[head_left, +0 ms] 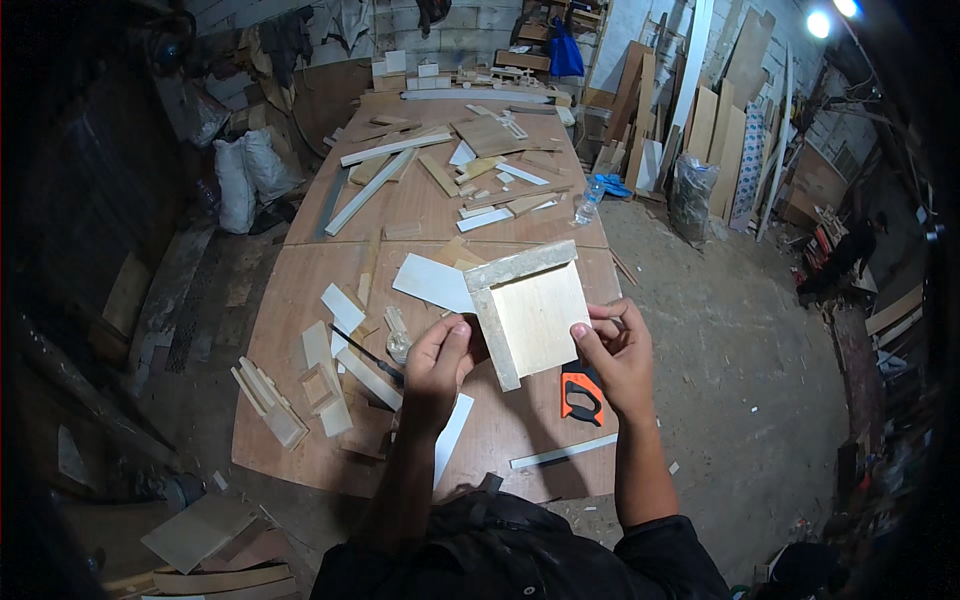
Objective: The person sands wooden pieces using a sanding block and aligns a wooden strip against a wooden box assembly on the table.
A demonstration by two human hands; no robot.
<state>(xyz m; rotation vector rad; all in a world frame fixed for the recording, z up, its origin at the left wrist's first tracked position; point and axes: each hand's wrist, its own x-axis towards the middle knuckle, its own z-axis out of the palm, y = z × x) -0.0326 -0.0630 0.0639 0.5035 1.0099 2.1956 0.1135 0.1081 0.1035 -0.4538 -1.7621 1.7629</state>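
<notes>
Between my hands, raised over the near part of the workbench, is a small square wooden panel with grey-edged strips along its top and left sides. My right hand grips its right edge, the thumb on the front face and the fingers behind. At the left strip, my left hand is closed with thumb and fingers pressed together; its contact with the panel is partly hidden. Below the panel lies a handsaw with an orange and black handle. A dark thin tool lies just left of my left hand.
Wood offcuts and white strips lie scattered over the bench. Farther back are more boards and a plastic bottle. Planks lean on the right wall; white sacks stand on the left floor.
</notes>
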